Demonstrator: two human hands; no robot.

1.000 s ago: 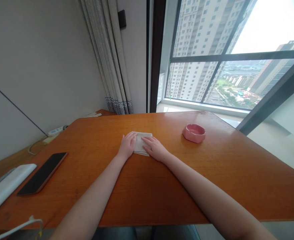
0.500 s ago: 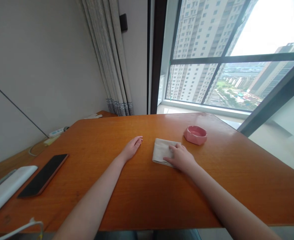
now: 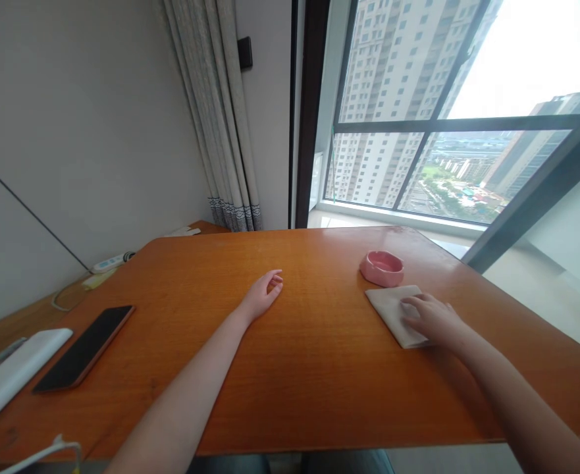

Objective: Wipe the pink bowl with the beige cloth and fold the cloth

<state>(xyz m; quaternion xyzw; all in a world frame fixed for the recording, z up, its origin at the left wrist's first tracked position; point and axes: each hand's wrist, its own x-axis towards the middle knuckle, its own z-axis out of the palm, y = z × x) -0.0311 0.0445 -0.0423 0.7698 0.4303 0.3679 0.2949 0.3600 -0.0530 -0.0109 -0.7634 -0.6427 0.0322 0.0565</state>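
Under my right hand (image 3: 435, 319) lies a folded beige cloth (image 3: 391, 306), held flat against the tabletop by my fingers. Part of the cloth is hidden beneath the hand. A pink angular bowl (image 3: 382, 270), perhaps an ashtray, stands just behind the cloth, close to its far edge. My left hand (image 3: 263, 294) rests on its side near the middle of the table, fingers loosely curved and thumb apart, with nothing in it.
The brown wooden table (image 3: 270, 395) bears a dark phone (image 3: 86, 349) and a white device (image 3: 20, 372) at the left. A white cable (image 3: 47, 451) sits at the near left edge. A power strip (image 3: 113, 262) lies by the wall; a window (image 3: 418, 125) is beyond.
My right hand has slid the cloth to the right and slightly nearer, turning it, so it now lies in front of the pink bowl. My left hand has barely shifted.
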